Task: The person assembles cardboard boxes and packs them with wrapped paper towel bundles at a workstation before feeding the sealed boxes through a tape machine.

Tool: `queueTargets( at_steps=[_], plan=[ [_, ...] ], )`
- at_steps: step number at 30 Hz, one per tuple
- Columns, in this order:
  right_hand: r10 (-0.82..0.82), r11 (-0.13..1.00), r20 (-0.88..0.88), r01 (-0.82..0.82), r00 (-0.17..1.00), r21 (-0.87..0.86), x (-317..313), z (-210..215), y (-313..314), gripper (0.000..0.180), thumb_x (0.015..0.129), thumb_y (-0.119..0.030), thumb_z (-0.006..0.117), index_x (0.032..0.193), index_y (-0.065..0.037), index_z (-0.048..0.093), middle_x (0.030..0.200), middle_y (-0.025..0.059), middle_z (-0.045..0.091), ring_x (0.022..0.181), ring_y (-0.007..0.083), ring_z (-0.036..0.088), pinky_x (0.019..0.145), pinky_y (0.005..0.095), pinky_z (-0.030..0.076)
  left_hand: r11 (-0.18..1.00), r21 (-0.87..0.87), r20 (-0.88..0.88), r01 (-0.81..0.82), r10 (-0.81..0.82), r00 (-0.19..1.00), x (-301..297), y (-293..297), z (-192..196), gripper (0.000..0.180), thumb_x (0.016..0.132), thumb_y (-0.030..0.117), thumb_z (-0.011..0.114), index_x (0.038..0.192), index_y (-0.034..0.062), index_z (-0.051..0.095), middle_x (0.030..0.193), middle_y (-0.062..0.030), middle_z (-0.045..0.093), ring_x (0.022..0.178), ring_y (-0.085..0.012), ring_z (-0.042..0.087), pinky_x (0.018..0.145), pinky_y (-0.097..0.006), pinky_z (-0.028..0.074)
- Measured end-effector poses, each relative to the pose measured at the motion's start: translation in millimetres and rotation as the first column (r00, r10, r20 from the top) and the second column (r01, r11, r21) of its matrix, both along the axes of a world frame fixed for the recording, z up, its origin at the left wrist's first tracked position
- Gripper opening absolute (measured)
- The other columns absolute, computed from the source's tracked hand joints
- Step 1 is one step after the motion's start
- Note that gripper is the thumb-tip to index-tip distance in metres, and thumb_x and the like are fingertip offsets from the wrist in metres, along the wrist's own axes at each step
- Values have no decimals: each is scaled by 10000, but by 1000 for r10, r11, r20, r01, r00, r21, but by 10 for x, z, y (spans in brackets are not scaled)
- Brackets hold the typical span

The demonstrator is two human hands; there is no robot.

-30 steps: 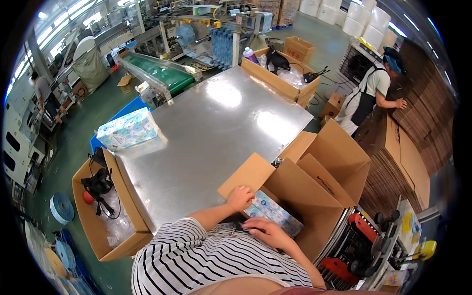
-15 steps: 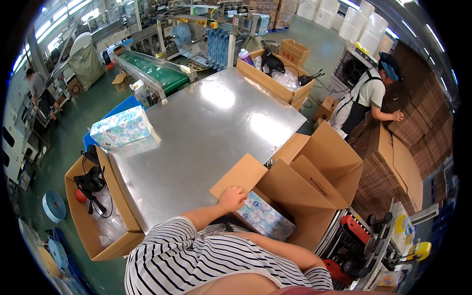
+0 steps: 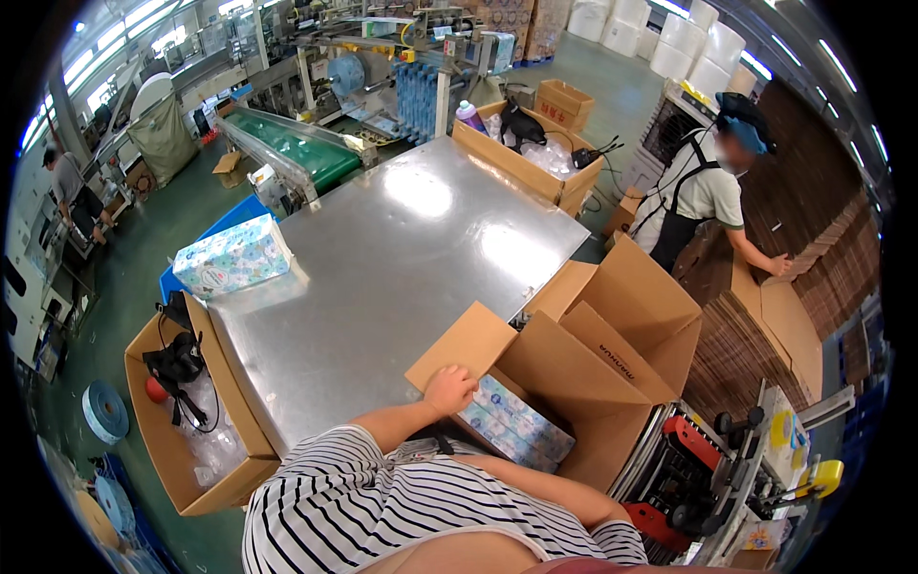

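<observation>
My left hand (image 3: 451, 389) is closed on the near edge of a cardboard carton flap (image 3: 466, 344), its fingers curled over the board. The flap belongs to an open carton (image 3: 604, 432) at the near right. Inside that carton, just right of my left hand, lie blue-and-white floral packs (image 3: 516, 421) that look like tissue packs. My right forearm (image 3: 545, 483) crosses low in front of the carton; the hand at its end is hidden behind my striped left sleeve. A similar floral pack (image 3: 232, 256) lies at the left edge of the metal table (image 3: 382, 258).
Open boxes holding clear plastic and black gear stand at the table's left (image 3: 196, 421) and far right (image 3: 535, 158). A green conveyor (image 3: 296, 143) ends beyond the table. On the right, a co-worker (image 3: 703, 187) reaches to stacked flat cartons (image 3: 755, 325). Red-and-black machinery (image 3: 684, 469) sits near right.
The co-worker has turned and lowered the reaching hand a little on the flat cartons. The view has shifted slightly. My left hand stays on the flap.
</observation>
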State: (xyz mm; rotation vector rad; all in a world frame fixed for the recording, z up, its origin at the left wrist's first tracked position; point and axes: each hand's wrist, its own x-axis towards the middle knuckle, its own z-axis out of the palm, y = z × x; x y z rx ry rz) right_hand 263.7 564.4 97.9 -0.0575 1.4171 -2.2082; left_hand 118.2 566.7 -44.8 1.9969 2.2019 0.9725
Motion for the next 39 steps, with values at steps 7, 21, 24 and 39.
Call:
queueTargets(
  at_steps=[7,21,24,39],
  plan=[
    [-8,1000,20,8,1000,-1,-2,-28,0,418,984,-329,424,1137,25,584,1101,103,609,1059,172,544,945,307,403,1000,11,-4,0,0,1000,17,-14,89,60,703,144,613,758,163,629,793,-57,528,830,-269,538,725,-405,441],
    [-165,982,40,160,986,100,-33,41,53,453,998,-360,394,1142,27,580,1100,96,604,1050,165,537,947,314,401,1000,3,10,11,-11,1000,0,3,16,45,699,156,637,743,158,624,800,-49,525,829,-259,530,723,-396,432],
    [-212,958,-65,221,975,183,50,180,159,423,1006,-345,390,1128,9,588,1078,76,607,1017,156,539,930,308,412,1000,-15,4,16,-16,1000,-12,13,32,64,700,159,644,762,153,631,794,-56,532,822,-270,539,715,-405,441],
    [-547,108,-367,499,752,860,1132,-132,348,261,859,-289,644,951,-45,644,892,129,633,806,280,603,697,349,484,906,374,832,199,-423,358,-311,109,3332,265,909,160,570,1116,-1,606,743,38,517,659,-34,469,581,-195,393]
  ],
)
